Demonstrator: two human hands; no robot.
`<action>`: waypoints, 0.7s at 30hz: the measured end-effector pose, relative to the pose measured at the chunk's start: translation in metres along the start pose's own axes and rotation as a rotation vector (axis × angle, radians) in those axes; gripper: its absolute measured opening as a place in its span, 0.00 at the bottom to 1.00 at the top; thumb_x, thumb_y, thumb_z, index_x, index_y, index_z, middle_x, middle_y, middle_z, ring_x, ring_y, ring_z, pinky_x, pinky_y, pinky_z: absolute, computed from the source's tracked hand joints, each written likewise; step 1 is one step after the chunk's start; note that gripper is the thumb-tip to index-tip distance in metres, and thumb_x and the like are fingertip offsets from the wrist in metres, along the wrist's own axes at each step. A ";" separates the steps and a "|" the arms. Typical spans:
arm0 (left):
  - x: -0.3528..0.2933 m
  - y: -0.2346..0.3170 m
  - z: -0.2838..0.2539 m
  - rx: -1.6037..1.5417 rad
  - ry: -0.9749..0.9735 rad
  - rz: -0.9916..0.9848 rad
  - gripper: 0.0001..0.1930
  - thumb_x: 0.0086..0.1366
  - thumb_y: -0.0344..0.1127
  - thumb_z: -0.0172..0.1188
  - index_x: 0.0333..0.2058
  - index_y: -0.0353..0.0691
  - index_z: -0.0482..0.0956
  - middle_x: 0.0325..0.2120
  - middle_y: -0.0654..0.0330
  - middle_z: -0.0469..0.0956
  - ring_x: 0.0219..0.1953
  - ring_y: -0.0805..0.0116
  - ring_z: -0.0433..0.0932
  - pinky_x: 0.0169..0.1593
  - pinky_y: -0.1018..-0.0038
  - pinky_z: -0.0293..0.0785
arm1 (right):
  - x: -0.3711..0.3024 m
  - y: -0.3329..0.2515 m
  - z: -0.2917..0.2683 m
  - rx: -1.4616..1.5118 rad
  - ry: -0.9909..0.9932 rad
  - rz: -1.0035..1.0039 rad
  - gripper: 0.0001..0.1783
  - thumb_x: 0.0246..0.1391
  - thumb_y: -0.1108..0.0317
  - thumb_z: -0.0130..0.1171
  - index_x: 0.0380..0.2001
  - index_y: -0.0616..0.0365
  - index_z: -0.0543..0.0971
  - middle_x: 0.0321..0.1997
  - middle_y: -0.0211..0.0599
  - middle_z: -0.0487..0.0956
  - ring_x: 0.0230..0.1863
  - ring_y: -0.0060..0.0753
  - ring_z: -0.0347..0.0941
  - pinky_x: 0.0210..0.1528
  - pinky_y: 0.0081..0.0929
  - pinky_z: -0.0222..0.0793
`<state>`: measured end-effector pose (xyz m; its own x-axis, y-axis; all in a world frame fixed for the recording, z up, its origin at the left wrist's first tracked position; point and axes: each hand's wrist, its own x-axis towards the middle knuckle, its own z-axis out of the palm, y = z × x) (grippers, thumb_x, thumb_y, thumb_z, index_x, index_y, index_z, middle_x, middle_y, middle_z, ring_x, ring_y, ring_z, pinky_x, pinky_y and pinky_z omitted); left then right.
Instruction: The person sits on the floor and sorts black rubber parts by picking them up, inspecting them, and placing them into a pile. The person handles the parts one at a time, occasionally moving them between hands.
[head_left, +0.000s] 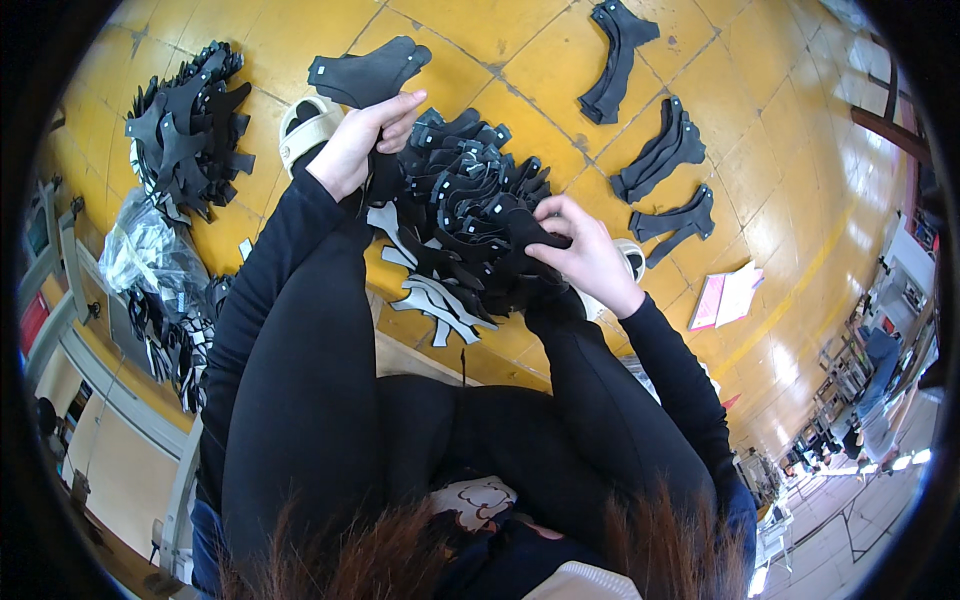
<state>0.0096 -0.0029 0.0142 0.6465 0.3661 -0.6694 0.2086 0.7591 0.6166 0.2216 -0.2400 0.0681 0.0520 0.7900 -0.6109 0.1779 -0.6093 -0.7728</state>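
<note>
My left hand (362,145) is closed around a small stack of black cut fabric pieces (366,74), which sticks out above the fingers. Between my legs lies a large heap of similar black pieces (458,165), many with small white tags. At its right side my right hand (588,252) pinches a black fabric piece (523,228) between thumb and fingers; the piece's lower part merges with the heap. Several pieces at the near side of the heap show a pale grey side (438,303).
Three small groups of black pieces (660,150) lie apart on the yellow tiled floor (530,75) at right, near pink and white papers (725,297). Another heap (185,135) and a clear plastic bag (155,250) are at left, beside a metal frame (110,370). A beige shoe (310,130) is by my left hand.
</note>
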 end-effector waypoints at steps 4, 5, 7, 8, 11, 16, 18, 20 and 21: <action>-0.001 -0.002 0.007 0.134 -0.110 -0.057 0.20 0.69 0.45 0.60 0.19 0.49 0.65 0.15 0.75 0.59 0.17 0.84 0.53 0.25 0.81 0.49 | 0.011 0.009 0.001 -0.007 -0.040 0.008 0.09 0.50 0.78 0.65 0.30 0.62 0.73 0.43 0.44 0.84 0.43 0.30 0.81 0.47 0.26 0.74; -0.002 -0.003 0.012 0.233 -0.130 -0.034 0.20 0.67 0.46 0.62 0.19 0.47 0.67 0.16 0.75 0.61 0.17 0.84 0.53 0.24 0.80 0.49 | 0.012 0.006 0.000 0.067 -0.060 0.048 0.09 0.49 0.77 0.65 0.27 0.62 0.73 0.44 0.46 0.84 0.45 0.35 0.82 0.48 0.29 0.75; -0.006 -0.005 0.028 0.348 -0.153 -0.052 0.15 0.69 0.43 0.59 0.24 0.45 0.73 0.16 0.74 0.63 0.17 0.85 0.54 0.24 0.81 0.48 | 0.013 -0.001 -0.003 0.059 -0.130 0.067 0.10 0.51 0.79 0.64 0.26 0.63 0.71 0.49 0.50 0.82 0.48 0.30 0.80 0.48 0.25 0.73; -0.004 -0.011 0.030 0.407 -0.175 -0.061 0.13 0.68 0.42 0.61 0.26 0.43 0.76 0.17 0.74 0.64 0.17 0.85 0.55 0.24 0.81 0.49 | 0.013 -0.002 -0.004 0.055 -0.165 0.076 0.11 0.52 0.81 0.63 0.25 0.63 0.70 0.52 0.52 0.81 0.49 0.28 0.79 0.48 0.24 0.73; 0.005 -0.034 0.035 0.625 -0.204 0.010 0.14 0.58 0.42 0.70 0.27 0.39 0.76 0.23 0.68 0.74 0.25 0.78 0.67 0.32 0.77 0.64 | 0.012 -0.003 -0.003 0.023 -0.253 0.000 0.10 0.51 0.82 0.63 0.25 0.63 0.70 0.53 0.55 0.80 0.57 0.30 0.76 0.50 0.24 0.72; 0.023 -0.047 0.049 0.800 -0.185 -0.001 0.18 0.49 0.40 0.74 0.21 0.38 0.72 0.28 0.56 0.82 0.33 0.65 0.81 0.41 0.69 0.75 | 0.004 -0.012 -0.002 -0.003 -0.336 0.011 0.08 0.52 0.84 0.61 0.27 0.64 0.72 0.50 0.54 0.82 0.57 0.30 0.77 0.50 0.24 0.73; 0.030 -0.048 0.056 0.818 -0.164 0.005 0.17 0.48 0.37 0.73 0.21 0.37 0.71 0.23 0.55 0.81 0.32 0.65 0.82 0.40 0.69 0.75 | -0.007 -0.025 -0.002 0.050 -0.398 0.054 0.07 0.53 0.83 0.61 0.28 0.64 0.73 0.47 0.50 0.84 0.54 0.29 0.79 0.48 0.25 0.74; 0.032 -0.049 0.053 0.830 -0.163 0.027 0.17 0.47 0.36 0.73 0.21 0.37 0.71 0.23 0.55 0.81 0.31 0.65 0.82 0.39 0.70 0.75 | -0.017 -0.048 -0.004 -0.047 -0.512 -0.103 0.06 0.53 0.80 0.61 0.30 0.60 0.74 0.40 0.37 0.86 0.47 0.32 0.83 0.46 0.27 0.76; 0.034 -0.051 0.053 0.809 -0.174 0.040 0.17 0.47 0.35 0.74 0.21 0.37 0.70 0.23 0.54 0.81 0.31 0.65 0.82 0.39 0.70 0.76 | -0.022 -0.058 -0.009 -0.037 -0.556 -0.107 0.06 0.53 0.79 0.61 0.30 0.59 0.75 0.39 0.37 0.86 0.47 0.33 0.83 0.47 0.27 0.76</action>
<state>0.0596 -0.0574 -0.0176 0.7555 0.2454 -0.6074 0.6031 0.1014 0.7912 0.2186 -0.2213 0.1279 -0.4920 0.6863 -0.5357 0.1887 -0.5166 -0.8352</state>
